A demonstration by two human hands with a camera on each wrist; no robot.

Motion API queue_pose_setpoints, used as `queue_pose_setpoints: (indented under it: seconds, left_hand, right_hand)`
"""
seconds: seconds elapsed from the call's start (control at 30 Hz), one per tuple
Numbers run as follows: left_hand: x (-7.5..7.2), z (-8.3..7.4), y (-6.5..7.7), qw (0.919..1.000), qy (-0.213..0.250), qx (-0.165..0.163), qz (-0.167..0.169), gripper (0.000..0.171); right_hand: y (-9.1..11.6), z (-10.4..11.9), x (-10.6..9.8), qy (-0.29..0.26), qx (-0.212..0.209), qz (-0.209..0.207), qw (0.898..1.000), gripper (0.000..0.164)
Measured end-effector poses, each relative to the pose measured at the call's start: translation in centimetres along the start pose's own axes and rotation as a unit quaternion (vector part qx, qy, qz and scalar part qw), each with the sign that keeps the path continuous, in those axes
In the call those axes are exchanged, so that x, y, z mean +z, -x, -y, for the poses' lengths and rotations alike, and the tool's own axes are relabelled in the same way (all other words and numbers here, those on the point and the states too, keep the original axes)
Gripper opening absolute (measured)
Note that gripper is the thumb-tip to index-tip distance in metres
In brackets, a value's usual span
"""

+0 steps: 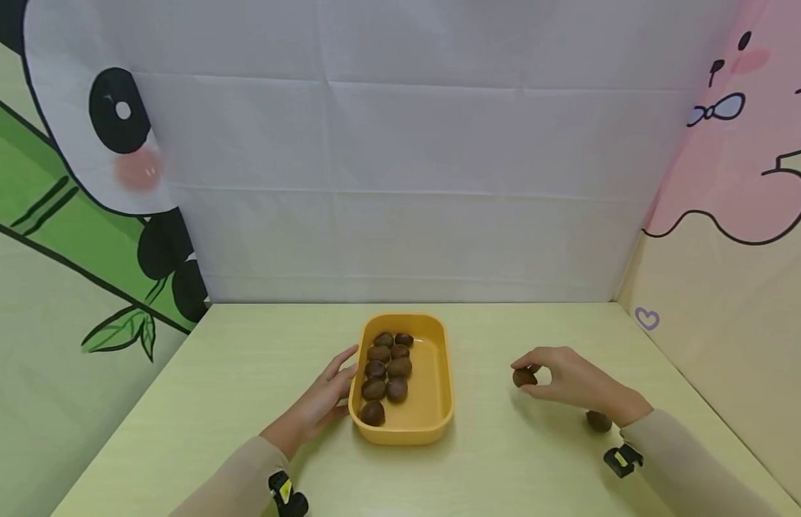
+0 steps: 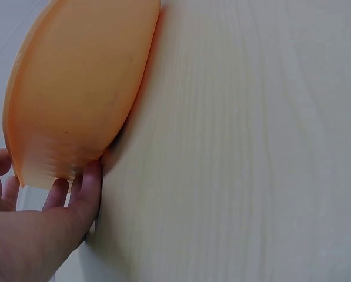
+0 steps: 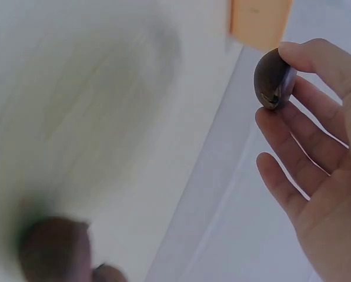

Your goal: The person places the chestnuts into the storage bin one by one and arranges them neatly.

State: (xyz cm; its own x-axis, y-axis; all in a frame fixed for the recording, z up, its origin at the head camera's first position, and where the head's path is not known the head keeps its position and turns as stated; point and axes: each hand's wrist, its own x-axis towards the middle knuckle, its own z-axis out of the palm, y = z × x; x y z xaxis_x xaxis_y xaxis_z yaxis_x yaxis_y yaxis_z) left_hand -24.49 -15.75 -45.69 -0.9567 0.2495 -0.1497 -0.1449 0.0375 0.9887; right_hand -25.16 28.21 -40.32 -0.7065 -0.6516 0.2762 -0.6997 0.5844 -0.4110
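Several brown chestnuts [image 1: 399,368] lie along the left side of a yellow plastic tray [image 1: 438,402] on the table. My left hand [image 1: 324,402] rests against the tray's left wall, its fingers extended along it. In the left wrist view the fingertips touch the outside of the tray [image 2: 81,88]. To the right of the tray, my right hand [image 1: 571,377] pinches a single chestnut [image 1: 524,377] between thumb and fingertips. The right wrist view shows this chestnut [image 3: 273,79] raised over the table, with the little finger apart from it.
Another chestnut [image 1: 598,421] lies on the table beneath the right wrist, partly hidden. Blurred chestnuts [image 3: 54,249] also show low in the right wrist view. A white cloth panel [image 1: 413,179] stands behind the pale table [image 1: 245,345], with cartoon-printed side panels [image 1: 730,287].
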Motion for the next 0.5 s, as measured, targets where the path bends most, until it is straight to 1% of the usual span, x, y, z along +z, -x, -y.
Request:
queue_pose_setpoints:
  seconds: [0.2, 0.37, 0.5]
  left_hand:
    - [0.0, -0.1, 0.1, 1.0, -0.005, 0.0, -0.004, 0.057]
    - [0.0, -0.1, 0.0, 1.0, -0.007, 0.003, 0.001, 0.058]
    - [0.0, -0.1, 0.1, 1.0, -0.007, 0.003, 0.0, 0.056]
  right_hand:
    - [-2.9, 2.3, 1.0, -0.016, -0.046, -0.003, 0.999, 0.03]
    - [-4.9, 4.0, 2.1, -0.033, -0.082, -0.007, 0.996, 0.03]
    - [-6.3, 5.2, 3.2, -0.036, -0.101, -0.005, 0.994, 0.031]
